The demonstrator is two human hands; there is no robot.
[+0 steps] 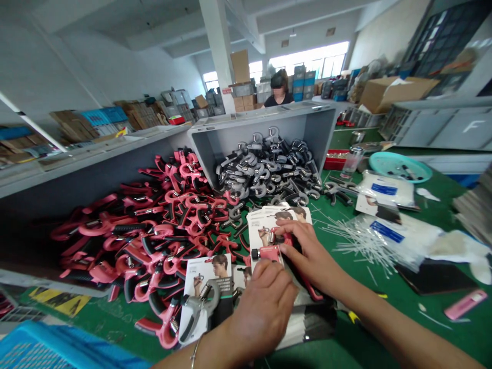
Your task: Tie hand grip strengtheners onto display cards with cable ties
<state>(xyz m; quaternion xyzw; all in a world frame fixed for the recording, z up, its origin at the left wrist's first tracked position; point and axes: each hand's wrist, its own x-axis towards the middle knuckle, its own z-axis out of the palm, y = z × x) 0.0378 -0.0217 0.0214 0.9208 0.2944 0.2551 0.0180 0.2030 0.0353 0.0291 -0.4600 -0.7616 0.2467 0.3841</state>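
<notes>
My right hand (309, 256) presses a pink hand gripper (271, 251) onto a printed backing card (257, 225) lying on a stack of cards, with its fingers closed over the gripper's top. My left hand (263, 302) lies beside it over the lower part of the same card, fingers curled, and what it holds is hidden. Just to the left lies another card (203, 294) with a grey hand gripper (200, 307) fixed on it.
A big heap of pink hand grippers (154, 225) fills the left of the green table (400, 292). A grey bin (323, 128) holds grey grippers (269, 169). Clear plastic ties (357, 236), bags, a teal dish (400, 166) and a blue crate (49, 348) lie around. A person sits behind the bin.
</notes>
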